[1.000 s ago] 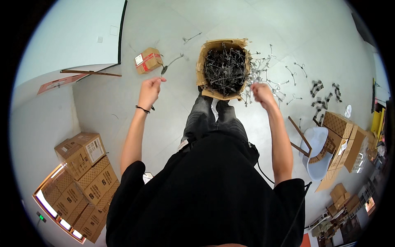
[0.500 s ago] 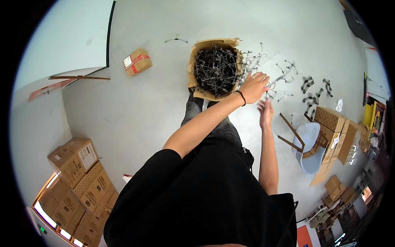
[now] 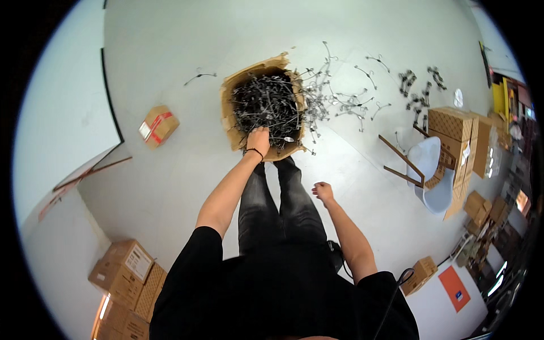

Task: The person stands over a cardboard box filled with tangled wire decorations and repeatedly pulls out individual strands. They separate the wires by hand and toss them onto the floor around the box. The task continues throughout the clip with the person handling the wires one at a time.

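Note:
A torn-rimmed cardboard box [image 3: 228, 113] stands on the floor in front of my feet, filled with a tangle of dark wire clip hangers [image 3: 266, 99]. My left hand [image 3: 259, 139] reaches over the near rim of the box, its fingers bent down among the hangers. Their tips are hidden, so what they grip cannot be made out. Off to the right of my legs, my right hand [image 3: 323, 191] hangs in the air, loosely curled and with nothing in it. More loose hangers [image 3: 317, 105] spread over the floor against the right side of the box.
A lone hanger [image 3: 199, 75] and a small taped carton [image 3: 160, 127] lie left of the box. Dark hanger bundles [image 3: 418, 101] are at the far right, near a tipped pale-blue chair [image 3: 424, 156] and a tall carton [image 3: 450, 122]. Stacked cartons [image 3: 127, 269] stand at the near left.
Both hands have left the loose hangers at the right. My left hand has moved left to the box, and my right hand has drawn back toward me. The view has also shifted.

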Demonstrator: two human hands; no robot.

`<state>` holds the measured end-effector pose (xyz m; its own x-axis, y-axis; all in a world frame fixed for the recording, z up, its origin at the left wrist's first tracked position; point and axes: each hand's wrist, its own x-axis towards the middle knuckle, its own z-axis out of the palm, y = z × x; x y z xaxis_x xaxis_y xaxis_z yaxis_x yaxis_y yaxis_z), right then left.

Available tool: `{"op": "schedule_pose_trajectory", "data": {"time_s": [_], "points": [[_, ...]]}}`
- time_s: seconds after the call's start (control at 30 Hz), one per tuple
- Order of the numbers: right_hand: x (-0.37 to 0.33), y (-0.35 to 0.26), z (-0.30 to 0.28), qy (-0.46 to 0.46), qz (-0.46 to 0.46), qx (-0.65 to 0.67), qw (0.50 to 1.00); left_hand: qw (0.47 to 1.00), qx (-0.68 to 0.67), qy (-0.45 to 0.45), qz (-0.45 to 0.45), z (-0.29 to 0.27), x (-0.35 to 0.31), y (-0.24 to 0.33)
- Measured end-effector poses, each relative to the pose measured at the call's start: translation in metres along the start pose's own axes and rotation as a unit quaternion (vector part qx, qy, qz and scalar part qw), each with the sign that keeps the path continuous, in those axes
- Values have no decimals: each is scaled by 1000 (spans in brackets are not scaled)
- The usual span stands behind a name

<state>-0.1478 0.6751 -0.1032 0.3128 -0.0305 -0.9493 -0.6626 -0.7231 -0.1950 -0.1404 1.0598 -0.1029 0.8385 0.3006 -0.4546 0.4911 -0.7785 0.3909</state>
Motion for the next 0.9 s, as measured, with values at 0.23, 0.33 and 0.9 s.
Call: {"op": "schedule_pose_trajectory", "data": {"time_s": [0.23, 0.33, 0.9], "points": [[37, -82, 29, 88, -222, -53, 970, 991, -47, -122, 7, 68, 76, 19], [43, -158, 27, 182, -304, -29, 935, 988, -98, -111, 39, 56, 66, 11], [15, -293, 41, 194, -375, -116, 899, 978, -169, -110, -47, -20, 37, 0]]}}
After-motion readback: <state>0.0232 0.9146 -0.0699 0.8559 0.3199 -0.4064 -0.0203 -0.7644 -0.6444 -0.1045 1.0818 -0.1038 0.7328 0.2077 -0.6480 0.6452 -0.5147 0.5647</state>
